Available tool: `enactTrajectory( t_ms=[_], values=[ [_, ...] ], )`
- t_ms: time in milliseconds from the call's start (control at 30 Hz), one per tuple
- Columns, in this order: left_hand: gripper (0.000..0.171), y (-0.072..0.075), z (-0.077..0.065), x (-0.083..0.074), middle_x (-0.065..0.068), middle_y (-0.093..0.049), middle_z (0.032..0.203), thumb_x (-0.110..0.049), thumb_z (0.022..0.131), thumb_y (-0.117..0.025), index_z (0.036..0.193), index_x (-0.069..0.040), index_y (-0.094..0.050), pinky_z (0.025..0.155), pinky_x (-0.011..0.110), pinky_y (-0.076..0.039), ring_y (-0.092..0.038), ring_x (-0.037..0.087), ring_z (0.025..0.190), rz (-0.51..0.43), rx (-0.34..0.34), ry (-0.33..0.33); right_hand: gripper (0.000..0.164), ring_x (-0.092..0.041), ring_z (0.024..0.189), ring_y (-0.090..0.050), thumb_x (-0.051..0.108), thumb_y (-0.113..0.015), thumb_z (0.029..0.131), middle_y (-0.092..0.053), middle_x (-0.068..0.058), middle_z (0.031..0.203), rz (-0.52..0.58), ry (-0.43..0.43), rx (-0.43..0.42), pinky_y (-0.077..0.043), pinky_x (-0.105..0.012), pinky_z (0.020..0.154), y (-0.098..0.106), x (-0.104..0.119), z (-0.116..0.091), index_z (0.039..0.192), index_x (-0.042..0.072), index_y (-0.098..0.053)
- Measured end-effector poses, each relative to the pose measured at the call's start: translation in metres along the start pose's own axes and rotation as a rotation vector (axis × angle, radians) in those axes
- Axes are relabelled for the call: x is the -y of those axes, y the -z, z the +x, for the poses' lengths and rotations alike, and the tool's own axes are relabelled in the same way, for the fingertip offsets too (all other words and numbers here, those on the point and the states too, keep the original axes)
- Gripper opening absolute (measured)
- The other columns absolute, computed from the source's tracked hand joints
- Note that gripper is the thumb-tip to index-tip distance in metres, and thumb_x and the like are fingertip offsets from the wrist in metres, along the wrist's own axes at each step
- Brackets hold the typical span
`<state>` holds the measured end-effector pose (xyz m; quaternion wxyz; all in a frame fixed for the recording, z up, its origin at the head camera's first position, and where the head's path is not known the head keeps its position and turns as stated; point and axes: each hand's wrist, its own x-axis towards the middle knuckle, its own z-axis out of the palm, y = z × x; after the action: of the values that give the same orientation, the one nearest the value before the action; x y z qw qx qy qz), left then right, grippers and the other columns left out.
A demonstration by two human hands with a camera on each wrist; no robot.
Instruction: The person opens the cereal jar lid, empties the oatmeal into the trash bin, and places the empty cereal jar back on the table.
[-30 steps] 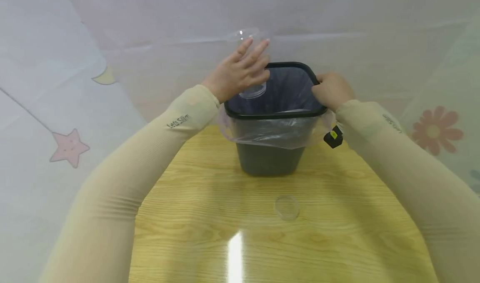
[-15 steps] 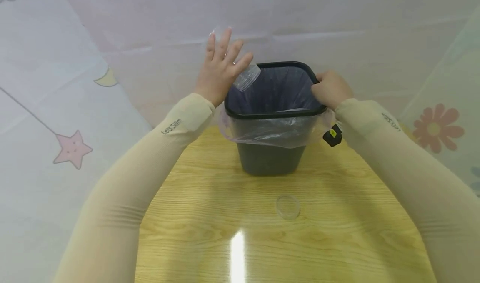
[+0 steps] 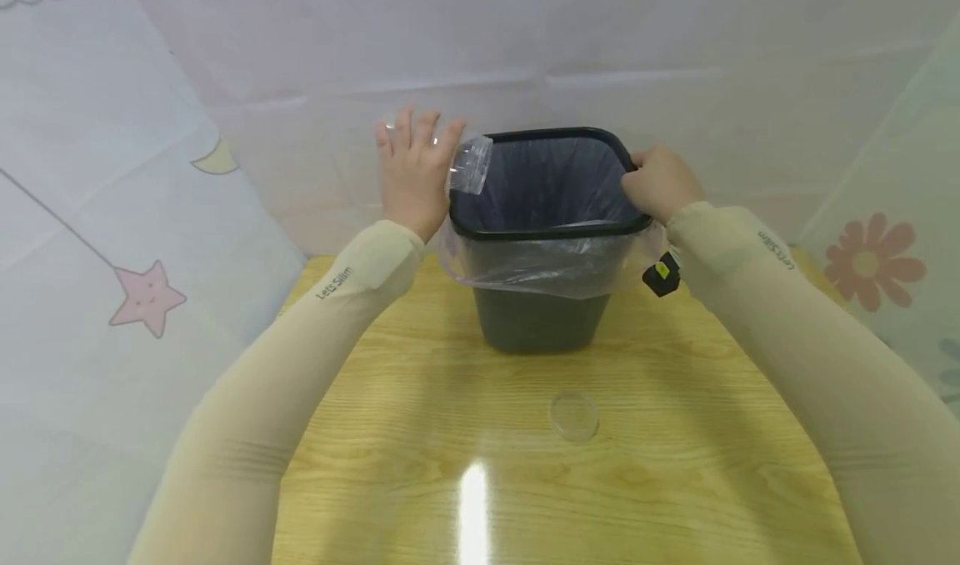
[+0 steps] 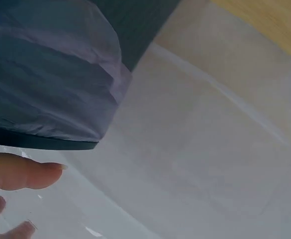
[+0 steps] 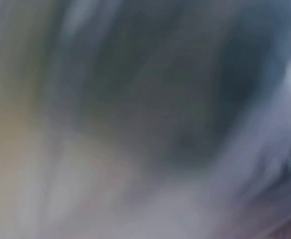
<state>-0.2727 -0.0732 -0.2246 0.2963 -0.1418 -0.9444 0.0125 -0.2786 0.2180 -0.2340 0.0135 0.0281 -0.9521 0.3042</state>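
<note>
A clear plastic jar (image 3: 471,165) lies tipped on its side in my left hand (image 3: 415,183), its threaded mouth facing right over the bin's left rim. My fingers are spread round the jar's body, which is mostly hidden behind the hand. In the left wrist view the thumb (image 4: 31,170) shows just beside the rim (image 4: 46,143). On the other side, my right hand (image 3: 662,185) grips the right rim of the dark bin (image 3: 542,323). A translucent bag (image 3: 555,267) lines the bin and folds down over its outside. The right wrist view is blurred.
A clear round lid (image 3: 574,416) lies flat on the wooden table (image 3: 645,482) in front of the bin. Close behind stands a pale cloth backdrop (image 3: 345,40) with printed shapes. A small black device (image 3: 662,275) hangs by the right wrist.
My left hand has moved left and down from above the bin, turning the jar from upside down onto its side. The right hand keeps its hold on the rim.
</note>
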Motion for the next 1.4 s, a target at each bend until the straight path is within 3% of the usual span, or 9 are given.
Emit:
enactTrajectory(
  t_ms=[200,333,433,567,700,900,1167,1300,1400],
  values=[
    [0.079,0.001,-0.008,0.0,0.012,-0.043,0.142,0.01,0.072,-0.059,0.144,-0.019,-0.042,0.114,0.053,-0.016,-0.028,0.034,0.136,-0.139,0.005,0.147,0.053,-0.028,0.069,-0.04,0.008,-0.033,0.091,-0.044,-0.024,0.143,0.072,0.002,-0.001,-0.032,-0.035,0.057,-0.003,-0.002,-0.002,0.14,-0.003,-0.047],
    [0.076,0.002,-0.015,0.0,0.013,-0.045,0.14,0.004,0.074,-0.063,0.144,-0.017,-0.042,0.111,0.051,-0.022,-0.033,0.034,0.133,-0.204,0.014,0.219,0.056,-0.033,0.093,-0.05,0.011,-0.031,0.094,-0.026,-0.02,0.154,0.123,-0.022,0.019,-0.04,-0.04,0.073,-0.002,-0.003,-0.003,0.148,0.0,-0.031],
    [0.072,0.005,-0.023,0.0,0.013,-0.046,0.14,-0.007,0.079,-0.069,0.145,-0.016,-0.041,0.11,0.048,-0.026,-0.036,0.033,0.131,-0.243,0.025,0.286,0.056,-0.037,0.12,-0.038,0.014,-0.03,0.095,-0.023,-0.019,0.155,0.14,-0.029,0.02,-0.035,-0.045,0.088,-0.001,-0.002,-0.004,0.149,0.0,-0.028],
    [0.074,0.005,-0.038,0.0,0.015,-0.048,0.138,-0.017,0.078,-0.076,0.144,-0.012,-0.041,0.108,0.045,-0.03,-0.041,0.034,0.127,-0.311,-0.004,0.338,0.055,-0.037,0.123,-0.037,0.015,-0.03,0.097,-0.022,-0.019,0.156,0.157,-0.029,0.014,-0.034,-0.046,0.087,-0.001,-0.002,-0.004,0.15,0.0,-0.028],
    [0.075,0.002,-0.054,0.002,0.017,-0.052,0.133,-0.019,0.074,-0.08,0.14,-0.007,-0.046,0.103,0.044,-0.037,-0.048,0.036,0.119,-0.403,-0.072,0.357,0.054,-0.037,0.141,-0.025,0.021,-0.032,0.101,-0.021,-0.019,0.156,0.185,-0.039,0.008,-0.031,-0.047,0.108,-0.001,-0.001,-0.003,0.15,0.001,-0.026],
    [0.081,-0.001,-0.082,0.005,0.015,-0.051,0.134,-0.026,0.071,-0.082,0.14,-0.005,-0.044,0.102,0.046,-0.039,-0.047,0.032,0.122,-0.542,-0.093,0.41,0.053,-0.038,0.143,-0.018,0.023,-0.033,0.103,-0.022,-0.021,0.155,0.19,-0.037,0.009,-0.021,-0.052,0.114,-0.001,0.001,-0.004,0.15,0.0,-0.026],
    [0.08,-0.013,-0.131,-0.004,0.014,-0.054,0.121,-0.034,0.07,-0.084,0.132,-0.003,-0.046,0.077,0.052,-0.049,-0.056,0.032,0.104,-0.683,-0.138,0.448,0.051,-0.039,0.141,-0.025,0.022,-0.034,0.104,-0.028,-0.024,0.153,0.201,-0.029,0.005,-0.027,-0.054,0.111,-0.002,0.002,-0.006,0.149,0.0,-0.031],
    [0.082,-0.021,-0.157,-0.012,0.015,-0.055,0.121,-0.03,0.069,-0.087,0.132,-0.001,-0.044,0.079,0.052,-0.049,-0.057,0.035,0.104,-0.76,-0.138,0.461,0.052,-0.04,0.142,-0.022,0.024,-0.033,0.104,-0.026,-0.023,0.154,0.19,-0.037,0.012,-0.025,-0.055,0.112,-0.001,0.003,-0.008,0.151,0.002,-0.028],
    [0.083,-0.03,-0.176,-0.019,0.014,-0.057,0.124,-0.028,0.069,-0.088,0.133,-0.002,-0.043,0.083,0.051,-0.048,-0.058,0.035,0.107,-0.825,-0.084,0.5,0.052,-0.04,0.141,-0.025,0.024,-0.033,0.104,-0.028,-0.023,0.153,0.184,-0.04,0.008,-0.027,-0.054,0.11,0.001,0.006,-0.01,0.151,0.002,-0.03]
  ],
)
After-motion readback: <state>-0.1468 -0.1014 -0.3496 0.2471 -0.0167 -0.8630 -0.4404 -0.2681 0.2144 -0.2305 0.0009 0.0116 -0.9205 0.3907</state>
